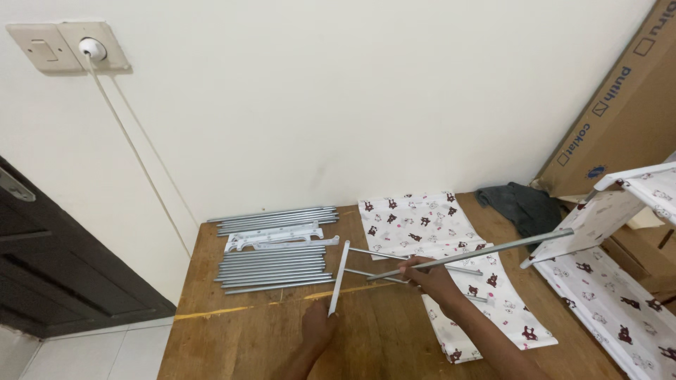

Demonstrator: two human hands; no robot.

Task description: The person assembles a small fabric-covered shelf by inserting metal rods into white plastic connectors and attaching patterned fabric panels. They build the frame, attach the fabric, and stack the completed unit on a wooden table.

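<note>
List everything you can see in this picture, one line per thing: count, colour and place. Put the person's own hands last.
metal rods: many, grey, in rows on the wooden floor by the wall
plastic brackets: about two, white, among the rods
patterned cloth panels: several, white with dark figures, centre and right
dark cloth: one, grey, crumpled by the wall
cardboard box: one, brown, right
wall socket: one, cream, with white plug and cable, top left
white bar: one, held at its lower end
long rod: one, grey, held
left hand: on the white bar
right hand: gripping the long rod
</note>
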